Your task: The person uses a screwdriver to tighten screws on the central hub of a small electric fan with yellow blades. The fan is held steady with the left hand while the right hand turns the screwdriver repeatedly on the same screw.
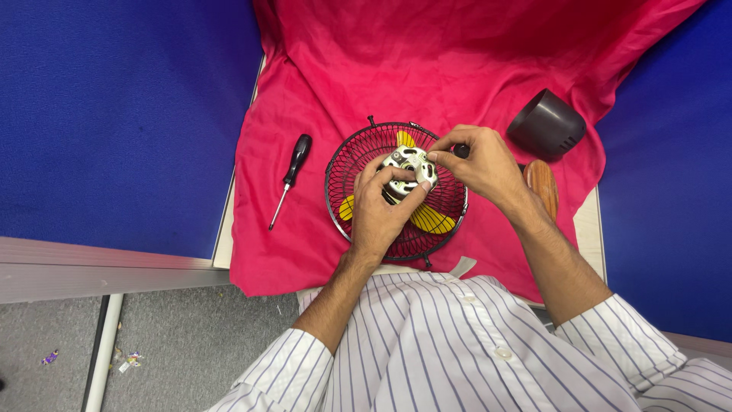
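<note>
Motor housing (408, 169) sits atop wire fan guard (396, 191), mid red cloth (343, 84). I see left hand (381, 210) pinching its rim, right hand (476, 164) gripping far side. Looks dense, rigid metal; I judge edges safest hold, guard wires springy.

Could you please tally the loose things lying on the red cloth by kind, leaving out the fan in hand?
Screwdriver: 1
Dark plastic motor cover: 1
Brown wooden piece: 1
Total: 3
</note>
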